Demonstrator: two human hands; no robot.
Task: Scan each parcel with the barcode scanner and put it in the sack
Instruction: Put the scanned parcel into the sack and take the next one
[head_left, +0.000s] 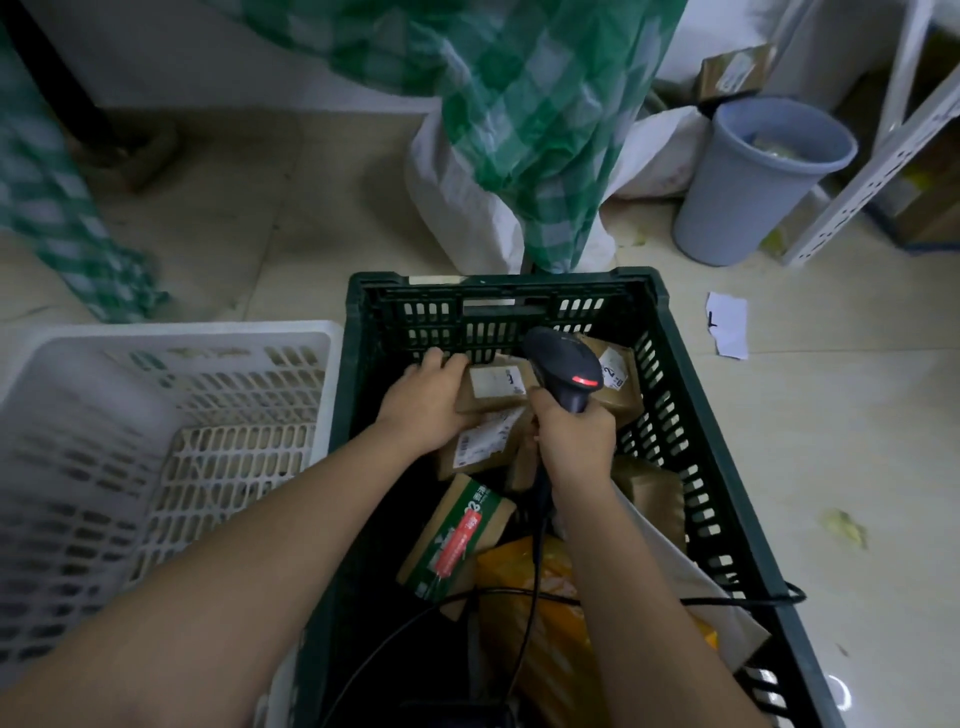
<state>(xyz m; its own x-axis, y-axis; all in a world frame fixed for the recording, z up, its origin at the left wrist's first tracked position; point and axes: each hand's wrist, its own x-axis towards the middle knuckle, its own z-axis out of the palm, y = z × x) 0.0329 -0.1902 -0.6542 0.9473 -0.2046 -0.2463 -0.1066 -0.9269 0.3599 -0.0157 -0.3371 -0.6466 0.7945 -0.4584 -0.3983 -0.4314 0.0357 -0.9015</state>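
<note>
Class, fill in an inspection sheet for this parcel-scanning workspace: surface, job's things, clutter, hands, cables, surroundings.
Surface: pale tiled floor, with stains.
Job's things: dark green crate holding several cardboard parcels; small brown parcel with a white label; barcode scanner, red light lit; green checked sack hanging behind the crate.
Clutter: torn white paper and yellowish scraps on the floor.
Hands: left hand holds the small brown parcel; right hand grips the scanner handle.
Cables: black scanner cable runs down over the parcels; it crosses the crate's right rim.
Surroundings: white crate at left; grey bin; white shelving frame.
</note>
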